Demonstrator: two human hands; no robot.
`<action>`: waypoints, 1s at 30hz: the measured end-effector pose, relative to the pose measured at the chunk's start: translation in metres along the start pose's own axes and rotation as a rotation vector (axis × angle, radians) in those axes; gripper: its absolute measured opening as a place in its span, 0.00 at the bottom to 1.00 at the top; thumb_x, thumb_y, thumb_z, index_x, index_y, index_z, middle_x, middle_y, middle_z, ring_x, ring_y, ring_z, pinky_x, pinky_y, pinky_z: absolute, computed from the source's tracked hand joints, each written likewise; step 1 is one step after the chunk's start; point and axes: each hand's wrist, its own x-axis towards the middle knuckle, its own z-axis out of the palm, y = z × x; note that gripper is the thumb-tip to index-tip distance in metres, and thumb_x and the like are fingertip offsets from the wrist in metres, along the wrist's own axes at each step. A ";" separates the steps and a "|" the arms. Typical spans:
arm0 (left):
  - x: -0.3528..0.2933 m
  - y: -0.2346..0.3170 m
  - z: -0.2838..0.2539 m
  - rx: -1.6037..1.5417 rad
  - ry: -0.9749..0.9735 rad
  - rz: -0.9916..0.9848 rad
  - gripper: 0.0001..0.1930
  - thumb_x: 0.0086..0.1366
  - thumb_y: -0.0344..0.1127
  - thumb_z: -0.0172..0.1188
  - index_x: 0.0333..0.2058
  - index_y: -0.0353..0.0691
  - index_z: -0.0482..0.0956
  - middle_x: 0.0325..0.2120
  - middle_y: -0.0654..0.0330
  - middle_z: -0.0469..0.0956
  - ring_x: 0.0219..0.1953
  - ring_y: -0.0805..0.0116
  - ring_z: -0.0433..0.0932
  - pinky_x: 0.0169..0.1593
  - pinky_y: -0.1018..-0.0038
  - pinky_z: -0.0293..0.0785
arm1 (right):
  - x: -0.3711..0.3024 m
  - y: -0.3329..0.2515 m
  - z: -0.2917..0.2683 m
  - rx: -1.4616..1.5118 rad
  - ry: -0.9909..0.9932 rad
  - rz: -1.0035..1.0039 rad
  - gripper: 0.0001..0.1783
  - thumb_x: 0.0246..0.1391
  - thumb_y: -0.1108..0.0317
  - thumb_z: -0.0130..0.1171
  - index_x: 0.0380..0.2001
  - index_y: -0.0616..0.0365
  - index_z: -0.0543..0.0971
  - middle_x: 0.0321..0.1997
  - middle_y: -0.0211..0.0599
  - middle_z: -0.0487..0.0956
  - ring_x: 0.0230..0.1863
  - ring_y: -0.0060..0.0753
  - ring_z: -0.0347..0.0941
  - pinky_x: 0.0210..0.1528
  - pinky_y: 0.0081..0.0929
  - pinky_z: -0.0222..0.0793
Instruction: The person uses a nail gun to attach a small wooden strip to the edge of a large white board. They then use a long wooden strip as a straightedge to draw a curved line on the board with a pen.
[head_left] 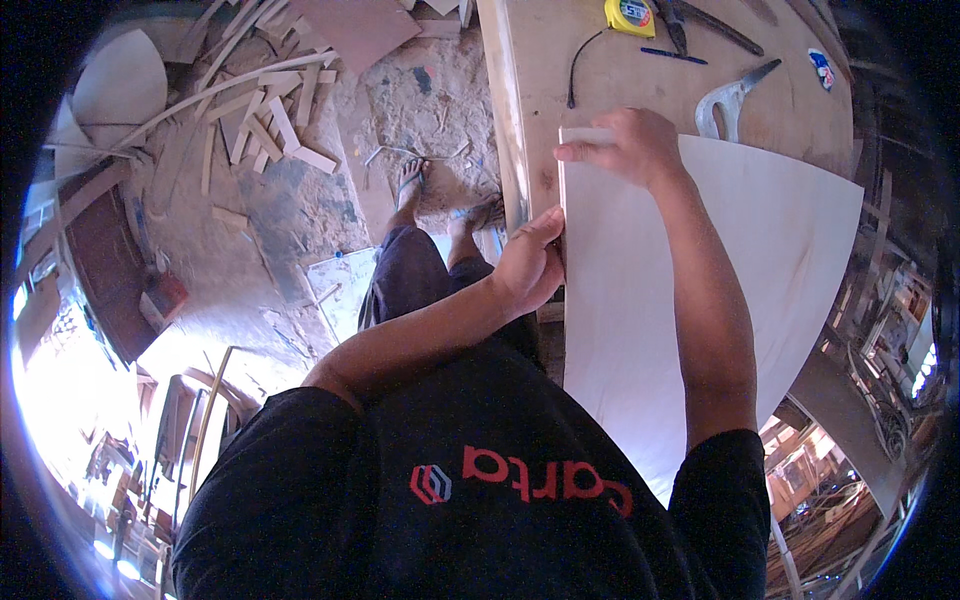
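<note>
A large pale sheet (640,270), like thin plywood, lies partly on the wooden workbench and reaches back past my right side. My left hand (530,262) is closed at its left edge, thumb on the near side of the rim; the other fingers are partly hidden. My right hand (632,148) is at the sheet's far left corner, gripping a small pale flat block (588,134) with the fingers over it and the thumb along the edge. Just beyond the sheet lies a saw with a pale grey handle (722,108).
On the workbench (545,60) are a yellow tape measure (630,16), a dark pencil-like stick (673,56), a hammer-like tool (722,28) and a small blue-and-white packet (821,70). Wood offcuts (270,130) litter the dusty floor at left. A brown board (360,35) lies beyond them.
</note>
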 end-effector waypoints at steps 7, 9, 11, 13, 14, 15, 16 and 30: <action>-0.004 0.000 -0.004 -0.127 -0.044 0.018 0.17 0.77 0.39 0.41 0.54 0.35 0.71 0.51 0.55 0.76 0.54 0.65 0.75 0.59 0.63 0.70 | -0.005 -0.002 0.004 0.066 0.160 -0.081 0.39 0.34 0.29 0.70 0.29 0.59 0.84 0.30 0.45 0.82 0.36 0.51 0.80 0.41 0.44 0.73; -0.004 -0.003 -0.005 -0.042 0.003 0.026 0.15 0.76 0.37 0.45 0.53 0.35 0.72 0.48 0.56 0.78 0.49 0.66 0.77 0.55 0.65 0.74 | -0.007 -0.001 0.005 0.080 0.208 -0.142 0.37 0.34 0.31 0.71 0.28 0.59 0.84 0.30 0.43 0.82 0.37 0.50 0.79 0.43 0.44 0.72; -0.001 -0.006 -0.006 0.067 0.003 0.048 0.15 0.75 0.36 0.48 0.53 0.34 0.72 0.47 0.57 0.78 0.48 0.66 0.78 0.53 0.65 0.76 | -0.009 0.000 0.006 0.061 0.272 -0.181 0.35 0.34 0.33 0.72 0.27 0.58 0.84 0.31 0.42 0.82 0.38 0.48 0.78 0.44 0.44 0.71; 0.002 -0.008 -0.008 0.219 0.022 0.065 0.16 0.74 0.36 0.50 0.55 0.34 0.71 0.49 0.57 0.78 0.50 0.64 0.78 0.54 0.63 0.77 | -0.010 0.001 0.008 0.017 0.332 -0.206 0.34 0.33 0.33 0.72 0.27 0.57 0.84 0.32 0.40 0.82 0.40 0.47 0.77 0.46 0.43 0.71; 0.003 -0.009 -0.010 0.204 0.009 0.081 0.15 0.74 0.35 0.50 0.54 0.34 0.71 0.48 0.57 0.78 0.49 0.65 0.79 0.54 0.64 0.77 | -0.010 0.001 0.010 0.028 0.332 -0.204 0.34 0.33 0.33 0.72 0.27 0.56 0.84 0.34 0.39 0.82 0.41 0.46 0.77 0.47 0.43 0.70; 0.005 -0.009 -0.011 0.200 0.018 0.082 0.15 0.73 0.34 0.51 0.54 0.33 0.72 0.47 0.56 0.78 0.49 0.65 0.79 0.53 0.65 0.78 | -0.010 0.002 0.011 0.039 0.333 -0.202 0.34 0.32 0.33 0.72 0.27 0.56 0.84 0.35 0.38 0.81 0.42 0.45 0.77 0.48 0.43 0.70; 0.006 -0.010 -0.012 0.203 0.032 0.078 0.14 0.73 0.33 0.51 0.53 0.33 0.72 0.47 0.56 0.78 0.48 0.65 0.79 0.52 0.66 0.78 | -0.009 0.002 0.012 0.062 0.351 -0.207 0.34 0.32 0.33 0.72 0.27 0.55 0.84 0.37 0.37 0.81 0.44 0.45 0.76 0.49 0.42 0.69; 0.010 -0.004 -0.020 0.287 0.027 0.130 0.12 0.72 0.32 0.54 0.48 0.33 0.76 0.44 0.58 0.80 0.44 0.67 0.79 0.51 0.68 0.76 | -0.042 -0.010 0.032 0.046 0.712 -0.044 0.34 0.43 0.36 0.68 0.46 0.48 0.82 0.58 0.39 0.71 0.63 0.46 0.64 0.63 0.55 0.55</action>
